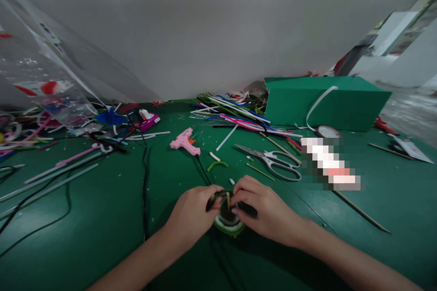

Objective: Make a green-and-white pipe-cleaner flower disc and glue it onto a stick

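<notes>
Low at the centre of the head view is a small round green-and-white craft piece [229, 227], fuzzy like coiled pipe cleaner. A short thin stick [228, 201] stands up from its middle. My left hand [194, 209] is closed on the left side of the piece, its fingertips at the rim. Opposite it, my right hand [261, 202] has bent fingers pressed to the right side, close beside the stick. The fingertips cover part of the inside. Beyond the hands lie a pink glue gun [186, 142] and large grey-handled scissors [273, 162].
Pipe cleaners [235, 111] are heaped at the back, beside a green box [327, 102]. A roll of tape [328, 132] lies before the box. Black cables [144, 182] run along the left. A wooden stick [362, 211] lies at right, and a pale panel [205, 41] stands behind.
</notes>
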The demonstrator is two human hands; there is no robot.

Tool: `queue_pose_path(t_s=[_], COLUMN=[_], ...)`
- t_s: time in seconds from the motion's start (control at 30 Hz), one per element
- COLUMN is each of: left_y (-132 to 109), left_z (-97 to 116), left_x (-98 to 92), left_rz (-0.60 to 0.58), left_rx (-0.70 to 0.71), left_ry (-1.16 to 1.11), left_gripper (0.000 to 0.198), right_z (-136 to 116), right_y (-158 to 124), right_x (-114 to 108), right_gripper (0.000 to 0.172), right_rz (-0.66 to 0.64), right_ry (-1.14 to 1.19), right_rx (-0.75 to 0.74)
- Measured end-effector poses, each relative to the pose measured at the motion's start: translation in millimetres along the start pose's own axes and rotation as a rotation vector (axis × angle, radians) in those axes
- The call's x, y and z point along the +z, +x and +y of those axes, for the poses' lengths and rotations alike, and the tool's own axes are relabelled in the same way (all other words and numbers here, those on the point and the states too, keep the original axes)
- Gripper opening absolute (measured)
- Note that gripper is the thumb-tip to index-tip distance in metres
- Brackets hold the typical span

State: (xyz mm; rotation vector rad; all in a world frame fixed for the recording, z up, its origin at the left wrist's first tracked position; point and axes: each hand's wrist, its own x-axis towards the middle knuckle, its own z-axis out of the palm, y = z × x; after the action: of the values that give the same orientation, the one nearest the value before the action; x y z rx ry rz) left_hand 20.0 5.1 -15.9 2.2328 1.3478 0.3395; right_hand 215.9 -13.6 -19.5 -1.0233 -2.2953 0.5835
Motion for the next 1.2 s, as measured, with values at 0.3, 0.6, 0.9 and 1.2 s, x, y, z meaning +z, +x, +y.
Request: queue_pose_path(t_s=[0.3,0.6,0.9,1.2], left_y=[-2.5,-6.0,-2.6,0.0], left_z=[6.8,14.0,10.0,7.2], left_x=[-8.0,-11.6,-11.9,-8.1], left_rz=[0.202,0.170,0.154,0.237], left_rx=[0.274,0.498,0.464,0.449], left_ry=[-0.128,-0.362,-0.381,-0.398], left_gripper=[0.032,0.016,0.013,0.005], right_z=[-0.7,-0.4,-2.1,-5.6], right_y=[0.0,-0.3,-0.3,1.1], right_x=[0.3,-0.1,-6.0,-25.8], right_gripper=[0.012,0.009,0.012,0.013], right_rz=[0.009,-0.024,-0.022,-0.072], right_ry=[-0.022,-0.034,0.111,0.462], right_rx=[-0.010,-0.010,0.007,0.165])
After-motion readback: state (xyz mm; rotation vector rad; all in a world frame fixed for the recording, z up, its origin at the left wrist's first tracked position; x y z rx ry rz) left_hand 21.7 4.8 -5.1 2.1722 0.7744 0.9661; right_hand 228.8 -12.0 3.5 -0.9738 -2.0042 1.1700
